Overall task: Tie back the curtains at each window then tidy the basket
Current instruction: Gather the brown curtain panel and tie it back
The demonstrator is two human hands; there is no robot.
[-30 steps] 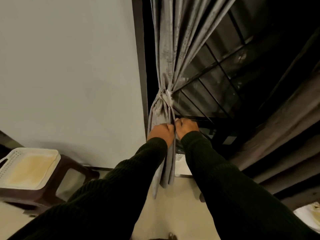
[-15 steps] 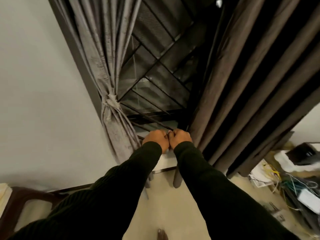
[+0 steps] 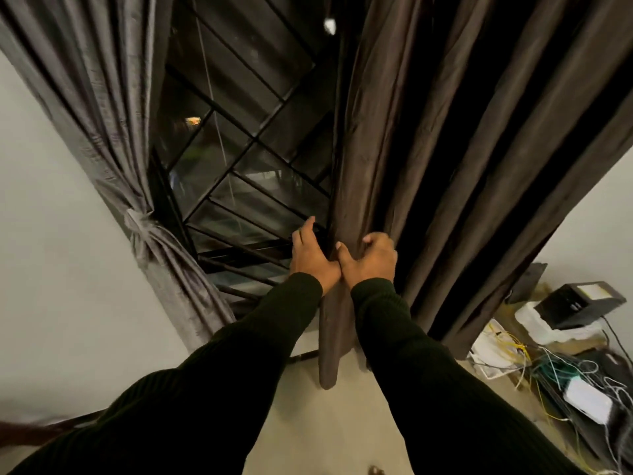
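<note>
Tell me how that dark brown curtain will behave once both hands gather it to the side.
The dark brown curtain hangs in deep soft folds, so it will likely bunch floppily rather than hold a shape. Its length and thick pleats suggest some weight. The right hand already grips a fold while the left hand rests at its edge; loose fabric may slip free.

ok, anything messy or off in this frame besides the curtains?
Yes: a tangle of loose cables sprawls over the floor at lower right, yellow, green and white strands heaped around a white box and a black device. Nothing looks spilled or broken. The grey curtain at left is already tied back.
</note>
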